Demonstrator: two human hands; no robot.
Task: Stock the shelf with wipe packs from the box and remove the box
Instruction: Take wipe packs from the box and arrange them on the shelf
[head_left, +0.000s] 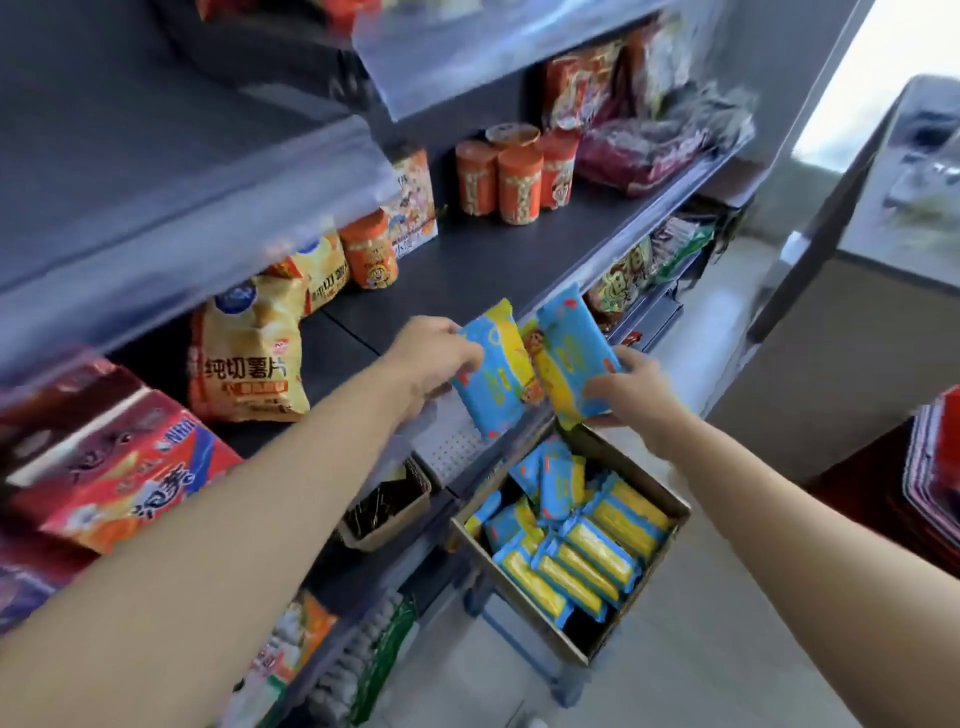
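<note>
Below my right hand I see the open brown cardboard box, and it holds many blue-and-yellow wipe packs lying in loose rows. My right hand grips one blue-and-yellow plastic wipe pack from beneath, fingers curled around its lower end, with the pack tilted up toward the shelf. Just to the left of it, my left hand pinches a second blue-and-yellow wipe pack by its upper left edge, thumb and fingers closed on the wrapper. The two packs touch along their inner sides and sit at the front lip of the dark grey metal shelf. Left of my left hand a yellow chip bag stands on the same shelf. Beyond both hands, farther back on the shelf, I see a cluster of orange cylindrical snack canisters. To their right lie red crinkled packets, blurred in this view.
</note>
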